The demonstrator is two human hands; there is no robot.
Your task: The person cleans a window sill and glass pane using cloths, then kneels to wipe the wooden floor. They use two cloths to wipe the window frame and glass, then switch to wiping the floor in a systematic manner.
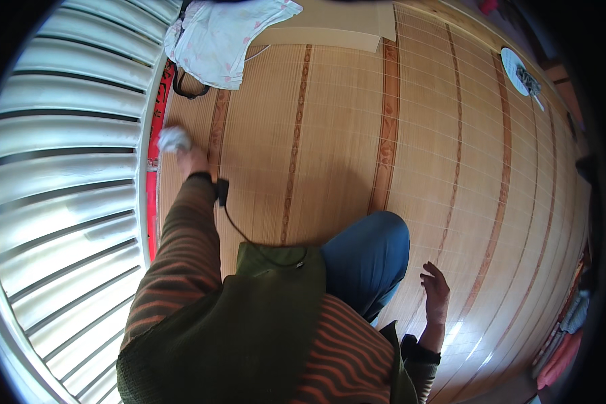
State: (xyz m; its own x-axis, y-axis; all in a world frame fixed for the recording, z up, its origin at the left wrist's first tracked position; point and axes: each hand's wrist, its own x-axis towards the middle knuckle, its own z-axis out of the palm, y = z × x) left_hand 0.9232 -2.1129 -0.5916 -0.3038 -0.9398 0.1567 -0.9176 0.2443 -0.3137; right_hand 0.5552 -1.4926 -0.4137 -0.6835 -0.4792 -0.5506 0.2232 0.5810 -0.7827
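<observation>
My left hand [191,159] reaches forward at the left edge of the bamboo mat [343,121], its fingers on a crumpled white cloth [174,139]; hand and cloth are blurred. Red printed paper [152,202] runs along the mat's edge beside it. My right hand [436,293] is at the lower right, beside my bent knee, with its fingers apart and slightly curled and nothing in them. A black band with a small device and a cable [242,233] is on my left wrist.
White slats [65,136] line the left side. Ahead lie a pale patterned cloth [217,43], a black strap [184,91] and a cardboard box [318,38]. A white hand fan [514,70] with a grey item lies far right; folded fabrics [560,358] are lower right.
</observation>
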